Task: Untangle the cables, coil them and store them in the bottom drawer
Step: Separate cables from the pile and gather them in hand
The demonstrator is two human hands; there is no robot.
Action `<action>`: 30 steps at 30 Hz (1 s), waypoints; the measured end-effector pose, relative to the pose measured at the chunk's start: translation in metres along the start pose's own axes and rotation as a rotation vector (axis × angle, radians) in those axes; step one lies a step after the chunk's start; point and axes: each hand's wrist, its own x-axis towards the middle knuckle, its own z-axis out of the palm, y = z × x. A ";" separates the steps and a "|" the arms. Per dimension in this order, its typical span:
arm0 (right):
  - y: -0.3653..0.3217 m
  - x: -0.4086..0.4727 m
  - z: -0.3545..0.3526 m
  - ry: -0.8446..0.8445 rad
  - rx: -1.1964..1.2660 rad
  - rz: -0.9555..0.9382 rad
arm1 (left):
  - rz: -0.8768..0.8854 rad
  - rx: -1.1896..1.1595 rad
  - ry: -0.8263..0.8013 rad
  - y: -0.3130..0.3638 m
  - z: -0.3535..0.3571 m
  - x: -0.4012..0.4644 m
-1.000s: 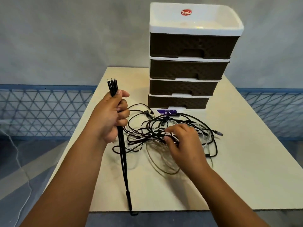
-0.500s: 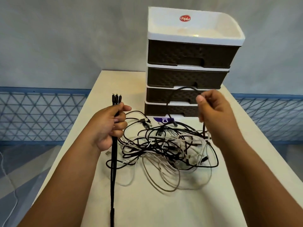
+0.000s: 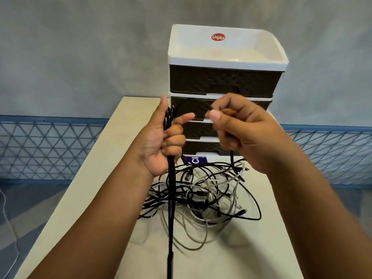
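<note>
A tangle of black and white cables (image 3: 203, 194) lies on the cream table (image 3: 261, 248) in front of a small drawer unit (image 3: 223, 81). My left hand (image 3: 163, 141) grips a bundle of black cables (image 3: 170, 208) that hangs straight down past the table's near edge. My right hand (image 3: 239, 127) pinches another black cable; its end arcs over toward the left hand, and the rest drops into the tangle. The bottom drawer (image 3: 201, 148) is shut and partly hidden behind my hands.
The drawer unit has a white top tray and several dark woven-pattern drawers, all shut. A purple label (image 3: 196, 159) lies at its foot. A blue lattice fence (image 3: 50, 150) runs behind the table on both sides, below a grey wall.
Both hands rose and came together in front of the drawers. My right hand carried the black cable's end left, up to the bundle in my left hand.
</note>
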 end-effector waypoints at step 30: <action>0.031 -0.015 -0.062 0.134 -0.402 0.176 | 0.191 0.141 0.265 -0.029 -0.014 0.013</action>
